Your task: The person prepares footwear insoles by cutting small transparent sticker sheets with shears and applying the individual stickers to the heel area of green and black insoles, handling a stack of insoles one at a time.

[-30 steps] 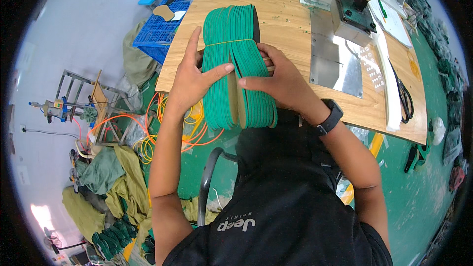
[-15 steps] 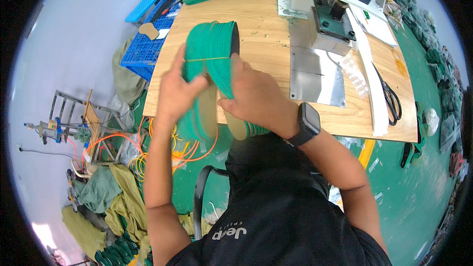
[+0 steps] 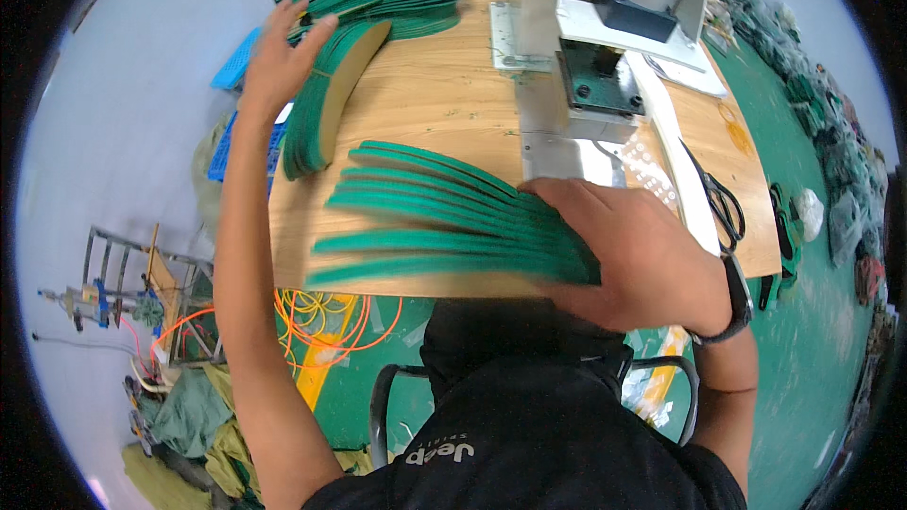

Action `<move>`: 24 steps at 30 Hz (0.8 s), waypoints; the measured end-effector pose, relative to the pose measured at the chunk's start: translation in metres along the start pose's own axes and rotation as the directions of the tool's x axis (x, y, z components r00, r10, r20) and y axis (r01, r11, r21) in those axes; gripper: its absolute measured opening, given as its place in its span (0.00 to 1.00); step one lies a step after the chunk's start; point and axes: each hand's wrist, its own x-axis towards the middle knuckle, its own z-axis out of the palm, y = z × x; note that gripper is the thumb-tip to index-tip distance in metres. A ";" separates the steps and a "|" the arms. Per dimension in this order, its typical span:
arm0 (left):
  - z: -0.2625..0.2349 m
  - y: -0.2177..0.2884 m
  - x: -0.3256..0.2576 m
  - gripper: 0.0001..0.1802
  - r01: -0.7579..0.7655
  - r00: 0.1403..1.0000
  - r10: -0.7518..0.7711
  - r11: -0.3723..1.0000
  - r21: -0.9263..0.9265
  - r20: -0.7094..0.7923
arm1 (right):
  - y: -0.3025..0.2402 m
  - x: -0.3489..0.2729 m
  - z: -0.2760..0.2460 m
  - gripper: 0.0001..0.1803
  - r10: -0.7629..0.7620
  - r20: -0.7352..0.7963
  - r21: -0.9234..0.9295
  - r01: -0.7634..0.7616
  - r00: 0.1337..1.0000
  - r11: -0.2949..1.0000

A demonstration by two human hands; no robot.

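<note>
Hands spreading green insoles on the counter

Right hand [image 3: 633, 246] presses flat, fingers together, on fanned green insoles [image 3: 435, 227] at the counter's [image 3: 435, 104] near edge; left hand [image 3: 279, 52], open, touches the stacked bundle [image 3: 321, 104]. They look light, thin, bendy; best pinched at an end.

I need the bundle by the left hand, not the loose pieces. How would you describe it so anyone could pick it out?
Start at the wooden table and go to its far left corner, where the left hand reaches. Just right of that hand lies the bundle of green pieces, packed tight on edge with one tan face showing. The fanned green pieces under the right hand lie spread apart instead.
</note>
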 end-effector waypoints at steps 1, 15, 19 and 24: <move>-0.004 0.039 -0.013 0.40 0.013 1.000 -0.010 0.968 -0.251 0.016 | 0.007 0.001 -0.004 0.30 0.020 0.005 -0.052 -0.019 1.000 0.998; 0.027 0.130 -0.151 0.24 -0.679 0.734 0.679 0.734 0.000 0.036 | 0.095 -0.031 0.043 0.30 0.266 0.156 0.741 -0.291 0.951 0.605; -0.001 0.129 -0.148 0.29 -0.685 0.720 0.687 0.726 -0.056 0.100 | 0.068 -0.020 0.020 0.31 0.152 0.283 0.667 -0.308 0.947 0.678; -0.016 0.130 -0.141 0.48 -0.538 0.765 0.535 0.837 -0.100 0.359 | 0.058 -0.024 0.016 0.31 -0.152 0.119 -0.166 0.170 0.981 0.971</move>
